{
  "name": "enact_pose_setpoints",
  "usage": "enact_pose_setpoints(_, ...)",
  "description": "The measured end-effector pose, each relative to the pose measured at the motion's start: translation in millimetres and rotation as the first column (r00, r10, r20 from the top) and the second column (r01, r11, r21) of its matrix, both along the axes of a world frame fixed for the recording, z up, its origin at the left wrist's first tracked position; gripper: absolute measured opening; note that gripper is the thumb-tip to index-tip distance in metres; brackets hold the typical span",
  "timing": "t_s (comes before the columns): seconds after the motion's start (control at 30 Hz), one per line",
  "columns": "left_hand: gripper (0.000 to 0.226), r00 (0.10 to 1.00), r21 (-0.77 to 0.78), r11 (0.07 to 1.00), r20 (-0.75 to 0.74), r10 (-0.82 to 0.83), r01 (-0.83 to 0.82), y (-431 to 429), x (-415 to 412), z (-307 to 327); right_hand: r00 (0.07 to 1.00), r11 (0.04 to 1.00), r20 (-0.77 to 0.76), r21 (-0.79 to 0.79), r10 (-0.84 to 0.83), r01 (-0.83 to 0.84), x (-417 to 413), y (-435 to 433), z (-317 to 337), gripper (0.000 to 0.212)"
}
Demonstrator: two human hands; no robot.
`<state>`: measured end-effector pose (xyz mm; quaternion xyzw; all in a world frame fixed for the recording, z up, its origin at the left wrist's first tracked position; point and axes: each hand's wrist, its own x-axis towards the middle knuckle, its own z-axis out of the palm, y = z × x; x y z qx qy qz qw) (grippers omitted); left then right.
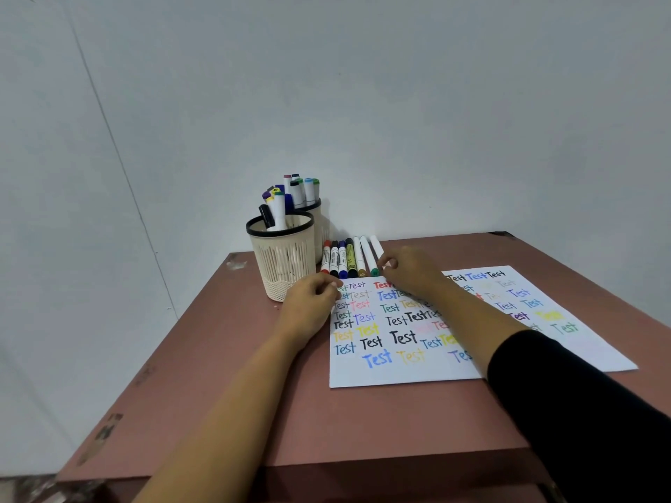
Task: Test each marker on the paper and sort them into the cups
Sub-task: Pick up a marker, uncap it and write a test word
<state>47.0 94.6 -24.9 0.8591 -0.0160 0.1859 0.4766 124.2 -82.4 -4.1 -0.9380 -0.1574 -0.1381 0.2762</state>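
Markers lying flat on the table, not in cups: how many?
7, in one row behind the paper, right of the front cup: red-capped, black, blue, olive, then three white ones. The right hand pinches the last white one; others may hide under it.
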Motion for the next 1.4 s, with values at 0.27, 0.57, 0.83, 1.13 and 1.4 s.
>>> enact_pose_setpoints(0.27, 0.02, 1.0, 0.015, 1.0, 0.003, 0.006, -0.006, 0, 0, 1, 0.999, 0.999, 0.015, 0.005, -0.051, 0.051, 7, 3, -5, 0.025)
enact_pose_setpoints(0.57, 0.021, 1.0, 0.029, 1.0, 0.03, 0.01, -0.01, -1, -4, 3, 0.966, 0.915, 0.163, 0.383, -0.203, 0.128, -1, 2, 7, 0.021)
enact_pose_setpoints(0.83, 0.023, 0.97, 0.168, 0.982, 0.24, 0.038, -0.081, -3, -12, 5, 0.92, 0.727, 0.242, 0.683, -0.31, 0.065, -42, -8, 32, 0.015)
enact_pose_setpoints(1.13, 0.041, 0.922, 0.254, 0.966, 0.382, -0.064, -0.038, -4, -21, 2, 0.953, 0.504, 0.018, 0.852, -0.301, 0.143, -74, -8, 18, 0.035)
enact_pose_setpoints(1.4, 0.034, 0.933, 0.428, 0.901, 0.348, -0.09, -0.072, -4, -24, 3, 0.985, 0.547, 0.004, 0.832, -0.175, 0.094, -81, -4, 12, 0.034)
